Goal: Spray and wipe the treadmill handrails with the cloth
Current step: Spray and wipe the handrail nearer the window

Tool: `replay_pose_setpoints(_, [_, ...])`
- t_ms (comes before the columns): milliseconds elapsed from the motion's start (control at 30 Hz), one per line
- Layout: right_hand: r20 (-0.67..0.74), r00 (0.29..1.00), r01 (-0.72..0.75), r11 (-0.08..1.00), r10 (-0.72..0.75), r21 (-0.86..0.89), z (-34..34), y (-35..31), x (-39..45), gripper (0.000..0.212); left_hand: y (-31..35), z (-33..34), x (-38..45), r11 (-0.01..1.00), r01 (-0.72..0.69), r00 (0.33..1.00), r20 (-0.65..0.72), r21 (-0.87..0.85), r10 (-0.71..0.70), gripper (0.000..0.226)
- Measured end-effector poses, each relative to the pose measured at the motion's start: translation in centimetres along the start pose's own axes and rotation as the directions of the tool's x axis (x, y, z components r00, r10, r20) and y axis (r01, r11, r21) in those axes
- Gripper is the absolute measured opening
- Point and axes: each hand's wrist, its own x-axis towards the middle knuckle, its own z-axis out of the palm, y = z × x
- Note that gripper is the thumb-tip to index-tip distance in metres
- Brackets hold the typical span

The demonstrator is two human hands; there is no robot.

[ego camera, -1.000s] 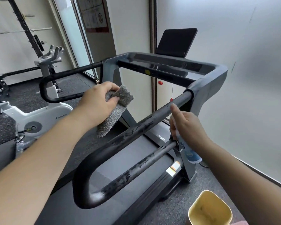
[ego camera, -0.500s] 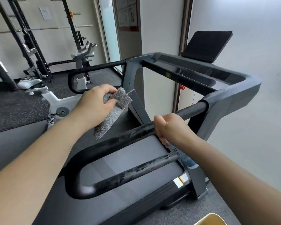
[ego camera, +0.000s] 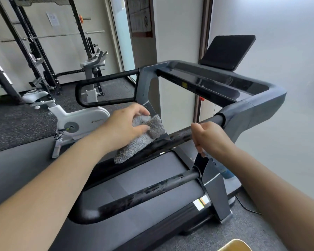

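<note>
The treadmill's near handrail (ego camera: 178, 135) is a black looped bar with worn, scuffed patches, running from the grey console frame (ego camera: 257, 105) toward me. My left hand (ego camera: 123, 127) grips a grey fluffy cloth (ego camera: 143, 138) whose lower part hangs against the upper bar. My right hand (ego camera: 208, 138) is closed around a spray bottle (ego camera: 223, 169) just right of that bar; only the bottle's lower body with a blue base shows below my wrist. The far handrail (ego camera: 105, 79) loops out on the treadmill's left side.
A white exercise bike (ego camera: 80, 120) stands left of the treadmill. A black squat rack (ego camera: 34, 51) with a barbell is at the back left. A dark tablet screen (ego camera: 227, 51) tops the console. A yellow container rim (ego camera: 234, 246) shows at the bottom edge.
My left hand has brought the cloth down and right onto the upper bar. My right hand with the bottle has shifted along the bar. The view has swung left.
</note>
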Motion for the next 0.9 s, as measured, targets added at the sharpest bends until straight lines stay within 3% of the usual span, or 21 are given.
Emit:
replay_pose_setpoints(167, [-0.04, 0.999, 0.013, 1.0, -0.012, 0.016, -0.8, 1.4, 0.0, 0.058, 1.0, 4.7, 1.0, 0.988, -0.151, 0.986, 0.072, 0.016, 0.149, 0.035])
replay_pose_setpoints(300, [-0.074, 0.997, 0.022, 1.0, -0.023, -0.008, -1.4, 2.1, -0.5, 0.059, 0.7, 7.0, -0.1, 0.943, -0.27, 0.952, 0.198, 0.196, 0.232, 0.056])
replay_pose_setpoints(367, [-0.101, 0.994, 0.044, 0.998, -0.048, -0.044, -1.6, 2.4, -0.7, 0.055, 0.6, 7.9, -0.1, 0.905, -0.302, 0.949, 0.184, 0.298, 0.256, 0.058])
replay_pose_setpoints(467, [-0.137, 0.99, 0.036, 0.999, -0.041, -0.038, -2.2, 3.1, -1.0, 0.052, 1.7, 8.5, 0.9, 0.942, -0.308, 0.951, 0.063, 0.133, 0.302, 0.045])
replay_pose_setpoints(533, [-0.149, 0.989, 0.017, 1.0, -0.02, -0.026, -2.8, 3.6, -1.1, 0.05, 3.2, 9.0, 2.6, 0.963, -0.271, 0.962, -0.043, 0.004, 0.271, 0.04])
replay_pose_setpoints(600, [-0.159, 0.987, 0.011, 1.0, -0.015, -0.027, -3.2, 4.2, -1.1, 0.049, 4.9, 10.0, 4.8, 0.975, -0.216, 0.975, -0.061, -0.043, 0.214, 0.043])
replay_pose_setpoints(733, [-0.171, 0.985, -0.007, 0.998, 0.017, 0.059, -3.8, 5.3, -1.0, 0.046, 6.6, 12.2, 7.0, 0.982, -0.115, 0.977, 0.196, 0.149, 0.085, 0.062])
replay_pose_setpoints(900, [-0.221, 0.973, -0.015, 0.979, 0.061, 0.204, -4.4, 7.0, -0.3, 0.046, 4.6, 10.7, 4.8, 0.965, -0.074, 0.985, 0.167, 0.253, 0.032, 0.063])
